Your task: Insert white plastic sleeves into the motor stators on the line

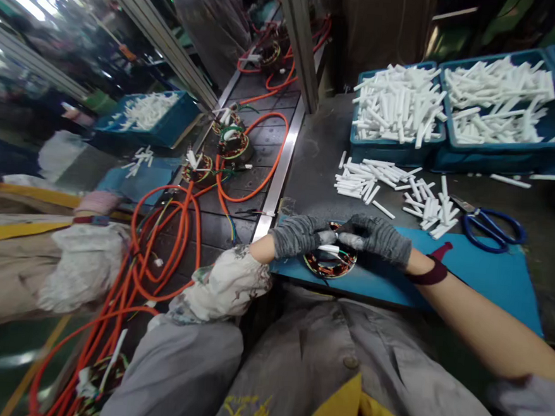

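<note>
The copper-wound ring (329, 268) was set on the blue mat (486, 279), near the mat's left end and close in front of the grey jacket (314, 356). It was flanked by both hands, each covered by a grey knitted glove. The left hand (299, 236) was laid in from the left, its back turned upward, with a strip of bare wrist shown below the glove and a patterned white sleeve (229, 281) worn on the forearm. The right hand (380, 239) was arched, its fingers bent inward; its bare forearm was slanted in from the lower right, circled by a dark red band (432, 273). The fingertips of both hands were drawn close together over the ring's far side; whether anything was pinched there could not be told. A white tube (330, 249) was seen just nearer the body than the fingertips.
</note>
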A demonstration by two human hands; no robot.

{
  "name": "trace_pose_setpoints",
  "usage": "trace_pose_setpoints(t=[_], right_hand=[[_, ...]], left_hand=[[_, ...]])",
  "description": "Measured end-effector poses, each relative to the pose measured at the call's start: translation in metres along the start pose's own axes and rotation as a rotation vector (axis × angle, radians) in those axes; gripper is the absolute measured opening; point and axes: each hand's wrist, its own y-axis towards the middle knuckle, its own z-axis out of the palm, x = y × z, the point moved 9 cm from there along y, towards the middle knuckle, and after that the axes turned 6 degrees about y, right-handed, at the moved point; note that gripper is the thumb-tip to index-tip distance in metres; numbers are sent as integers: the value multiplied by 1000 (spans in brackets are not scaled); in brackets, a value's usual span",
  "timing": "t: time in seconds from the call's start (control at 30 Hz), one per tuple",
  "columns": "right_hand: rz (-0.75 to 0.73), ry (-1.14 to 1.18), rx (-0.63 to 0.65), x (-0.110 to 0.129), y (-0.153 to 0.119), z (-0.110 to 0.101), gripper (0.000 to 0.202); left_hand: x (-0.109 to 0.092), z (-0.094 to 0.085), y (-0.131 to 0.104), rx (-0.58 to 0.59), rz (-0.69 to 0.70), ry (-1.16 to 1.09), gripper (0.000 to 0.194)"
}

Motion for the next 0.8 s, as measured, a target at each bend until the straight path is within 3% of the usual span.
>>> trace_pose_setpoints(t=[0.17,0.3,0.43,0.53,0.67,0.8], right_hand=[[-59,109,-101,-8,-16,-9,45],[32,308,-149,-27,-26,-6,49],[25,306,-146,-27,-30,-6,47],[0,196,-207,-27,-44,-18,42],[-37,23,-374,-26,-74,-37,26],[-73,-40,-405,-17,-85,-35,18]], left_hand=[[-20,2,12,245,-40,310,37],[-39,-2,24,173,-48,485,48],[-51,4,31,76,33,491,47],[-40,1,18,-27,-11,405,40],[-14,-3,-10,-120,-57,54,45],[-7,4,-7,-98,8,-49,34]])
